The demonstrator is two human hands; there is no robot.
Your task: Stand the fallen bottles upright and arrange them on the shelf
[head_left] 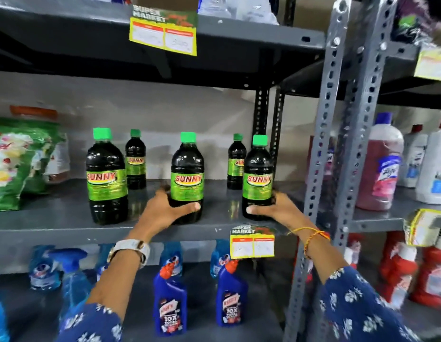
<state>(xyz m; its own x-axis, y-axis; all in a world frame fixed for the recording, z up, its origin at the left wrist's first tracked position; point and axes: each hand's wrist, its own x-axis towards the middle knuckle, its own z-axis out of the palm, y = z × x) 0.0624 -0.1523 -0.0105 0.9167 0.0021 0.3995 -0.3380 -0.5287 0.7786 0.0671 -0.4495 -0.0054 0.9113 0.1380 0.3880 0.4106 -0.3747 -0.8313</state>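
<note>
Standing along the grey shelf (54,218) from left to right are five dark SUNNY bottles with green caps, all upright, caps pointing up and long axes vertical. The leftmost front bottle (106,177) is standing free near the shelf's front edge, with a smaller-looking back bottle (135,160) behind it toward the wall. The person's left hand (165,209) is wrapping its grip around the base of the middle bottle (187,178), thumb across the front. A second back bottle (236,162) is standing behind and right of it. The right hand (276,208) is closing its grip on the lower part of the right bottle (257,178), which is sitting beside the rack's upright post (320,149). No bottle is lying on its side here, so the righting seems finished; what is likely remaining is evening the spacing and lining up the front row, labels already facing outward.
</note>
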